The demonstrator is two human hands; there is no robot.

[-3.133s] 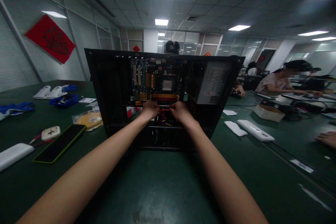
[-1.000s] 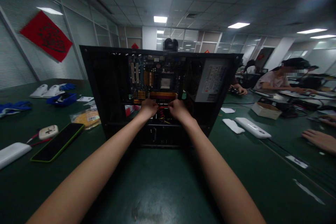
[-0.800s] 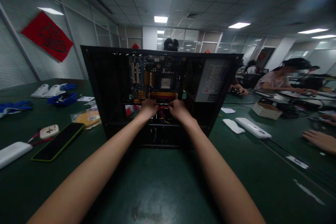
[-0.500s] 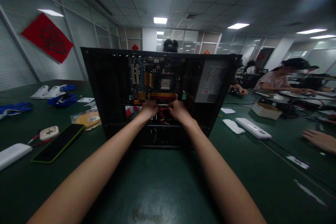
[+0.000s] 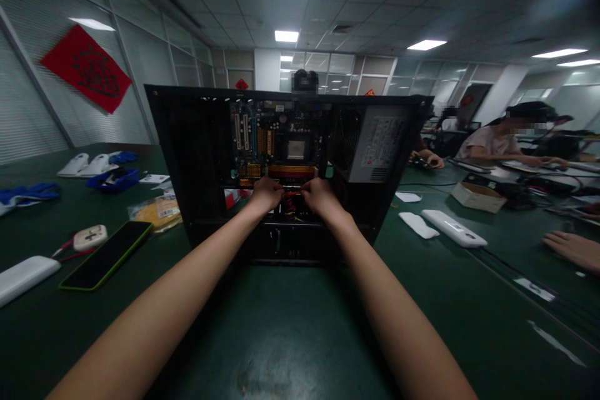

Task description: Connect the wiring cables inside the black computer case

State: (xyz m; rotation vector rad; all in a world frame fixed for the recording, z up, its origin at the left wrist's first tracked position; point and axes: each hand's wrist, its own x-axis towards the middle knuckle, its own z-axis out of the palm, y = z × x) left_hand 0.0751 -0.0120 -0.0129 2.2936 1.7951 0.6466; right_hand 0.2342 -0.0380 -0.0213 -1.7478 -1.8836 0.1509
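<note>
An open black computer case (image 5: 173, 156) stands upright on the table before me, its inside facing me. Its motherboard (image 5: 276, 128) fills the upper middle, with gold and red memory slots (image 5: 291, 172) along the lower edge. Just below these slots both hands reach in close together. My left hand (image 5: 267, 195) is pinched at one end of a thin red cable (image 5: 289, 202), and my right hand (image 5: 319, 195) pinches it from the other side. The fingertips are small and dark, so the exact grip is partly hidden. A power supply (image 5: 374, 144) sits at the upper right of the case.
On the left lie a phone (image 5: 107, 256), a white power bank (image 5: 28, 278), a bagged yellow item (image 5: 159, 212) and a blue tray (image 5: 113, 180). To the right are a long white device (image 5: 454, 229), an open cardboard box (image 5: 478, 196) and another person's hand (image 5: 572, 250).
My view has shifted very slightly. Both hands stay in nearly the same place below the memory slots, and the red cable shows a little more clearly between them.
</note>
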